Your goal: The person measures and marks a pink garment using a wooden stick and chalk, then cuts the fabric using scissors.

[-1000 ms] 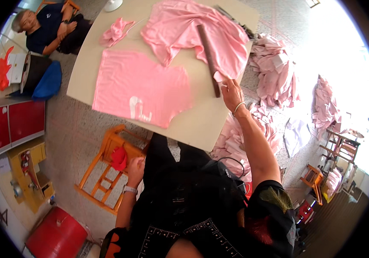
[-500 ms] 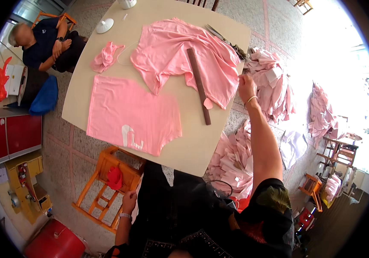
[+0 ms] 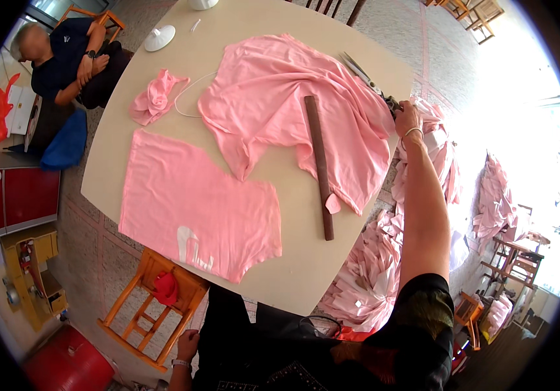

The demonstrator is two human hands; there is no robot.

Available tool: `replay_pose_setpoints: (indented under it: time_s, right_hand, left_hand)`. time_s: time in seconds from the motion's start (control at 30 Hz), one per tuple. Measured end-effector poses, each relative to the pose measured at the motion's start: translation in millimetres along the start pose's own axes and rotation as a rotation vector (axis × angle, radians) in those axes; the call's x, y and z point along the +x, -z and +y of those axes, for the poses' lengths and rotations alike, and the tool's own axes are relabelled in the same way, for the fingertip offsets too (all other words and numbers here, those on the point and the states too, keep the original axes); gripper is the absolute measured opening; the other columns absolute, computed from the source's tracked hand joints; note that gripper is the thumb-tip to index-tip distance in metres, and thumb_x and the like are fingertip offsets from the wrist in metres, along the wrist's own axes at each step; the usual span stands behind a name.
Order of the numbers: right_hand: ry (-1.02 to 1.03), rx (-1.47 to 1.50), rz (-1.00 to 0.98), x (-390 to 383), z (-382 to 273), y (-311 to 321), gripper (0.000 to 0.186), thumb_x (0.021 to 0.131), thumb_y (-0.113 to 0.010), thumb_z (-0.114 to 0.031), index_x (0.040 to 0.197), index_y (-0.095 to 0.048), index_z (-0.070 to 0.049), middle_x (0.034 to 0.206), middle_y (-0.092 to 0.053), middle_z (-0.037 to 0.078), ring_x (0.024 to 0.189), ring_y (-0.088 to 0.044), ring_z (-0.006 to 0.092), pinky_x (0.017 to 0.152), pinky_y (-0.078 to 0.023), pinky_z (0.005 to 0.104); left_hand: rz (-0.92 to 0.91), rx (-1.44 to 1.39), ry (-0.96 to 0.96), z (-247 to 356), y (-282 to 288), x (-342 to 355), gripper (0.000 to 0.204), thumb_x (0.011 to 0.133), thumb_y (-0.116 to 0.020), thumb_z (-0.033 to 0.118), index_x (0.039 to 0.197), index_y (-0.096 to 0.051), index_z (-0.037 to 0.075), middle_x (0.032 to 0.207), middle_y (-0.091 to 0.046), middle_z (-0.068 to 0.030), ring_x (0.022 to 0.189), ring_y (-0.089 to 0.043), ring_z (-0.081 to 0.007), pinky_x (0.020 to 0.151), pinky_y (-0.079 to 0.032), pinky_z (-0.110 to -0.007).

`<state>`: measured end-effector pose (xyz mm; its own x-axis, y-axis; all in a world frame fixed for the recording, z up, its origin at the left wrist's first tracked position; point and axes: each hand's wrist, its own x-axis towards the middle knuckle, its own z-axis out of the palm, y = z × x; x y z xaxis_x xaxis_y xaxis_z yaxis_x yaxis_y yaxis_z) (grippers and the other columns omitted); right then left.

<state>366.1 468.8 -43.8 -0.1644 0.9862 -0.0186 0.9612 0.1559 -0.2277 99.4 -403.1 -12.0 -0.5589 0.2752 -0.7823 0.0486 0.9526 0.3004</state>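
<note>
My right hand (image 3: 408,118) is at the table's right edge, its fingers curled on the dark wrapped handles of the metal scissors (image 3: 361,72). The blades lie on the tabletop, pointing away to the far left. Beside them a large pink cloth piece (image 3: 280,98) spreads in folds, with a brown flat stick (image 3: 318,156) across it. A small pink scrap (image 3: 333,203) touches the stick near its lower end. Nearer on the left lies a flat pink cut panel (image 3: 195,202) with a white print. My left hand (image 3: 187,345) hangs low by the wooden chair, fingers curled, nothing visible in it.
The beige table (image 3: 306,274) also bears a crumpled pink piece (image 3: 156,98), a white lid (image 3: 159,38) and a white cord. Pink cloth heaps (image 3: 365,274) lie on the floor at right. A wooden chair (image 3: 149,306) holds a red cloth. A person (image 3: 65,58) sits far left.
My right hand has moved up and away to the scissors' handles. My left hand has dropped lower beside the chair. The whole view has shifted, with the table's things now lower in it.
</note>
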Motion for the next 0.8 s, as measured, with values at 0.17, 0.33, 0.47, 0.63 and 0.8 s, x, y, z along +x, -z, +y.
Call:
replay_pose_setpoints:
  time_s: [0.17,0.33,0.47,0.63,0.8]
  right_hand:
    - [0.063,0.071,-0.113,4.1,-0.9,11.3,0.022,0.084,-0.058,-0.012,0.104,-0.063,-0.003,0.103,-0.067,0.028,0.103,-0.063,0.0443,0.088,-0.049,0.0490]
    - [0.094,-0.019,-0.082,-0.8,-11.3,50.3,0.024,0.089,-0.055,-0.011,0.108,-0.060,0.004,0.104,-0.066,0.032,0.102,-0.063,0.0495,0.088,-0.049,0.0535]
    - [-0.116,-0.005,0.057,-13.8,-7.9,75.0,0.024,0.092,-0.051,-0.012,0.111,-0.058,0.001,0.102,-0.067,0.031,0.101,-0.064,0.0482,0.085,-0.049,0.0542]
    - [0.085,0.050,0.422,-46.3,59.1,101.0,0.020,0.096,-0.047,-0.010,0.113,-0.057,-0.007,0.090,-0.067,0.022,0.083,-0.066,0.0391,0.072,-0.052,0.0475]
    - [-0.099,0.816,0.198,-167.5,-1.9,162.9,0.020,0.102,-0.048,-0.012,0.115,-0.062,-0.003,0.088,-0.062,0.004,0.070,-0.056,0.0102,0.061,-0.051,0.0251]
  left_hand:
    - [0.020,-0.064,0.006,10.2,3.3,17.4,0.024,0.090,-0.067,0.016,0.106,-0.070,-0.001,0.092,-0.072,-0.0137,0.087,-0.070,-0.0219,0.080,-0.054,-0.034]
    - [0.011,-0.090,-0.081,12.3,13.2,33.3,0.025,0.091,-0.067,0.017,0.107,-0.069,-0.002,0.093,-0.072,-0.0130,0.088,-0.069,-0.0215,0.080,-0.054,-0.034]
    - [0.003,-0.061,-0.105,45.7,29.1,28.7,0.025,0.093,-0.066,0.018,0.109,-0.067,-0.002,0.095,-0.071,-0.0131,0.089,-0.068,-0.0205,0.081,-0.053,-0.033]
    - [0.064,-0.031,-0.326,100.4,53.7,22.0,0.023,0.097,-0.062,0.015,0.112,-0.066,-0.002,0.098,-0.070,-0.0133,0.092,-0.067,-0.0194,0.083,-0.052,-0.032]
    - [-0.125,-0.309,-0.398,229.4,76.1,10.4,0.029,0.100,-0.059,0.018,0.121,-0.062,-0.002,0.115,-0.068,-0.0142,0.112,-0.066,-0.0225,0.097,-0.051,-0.033]
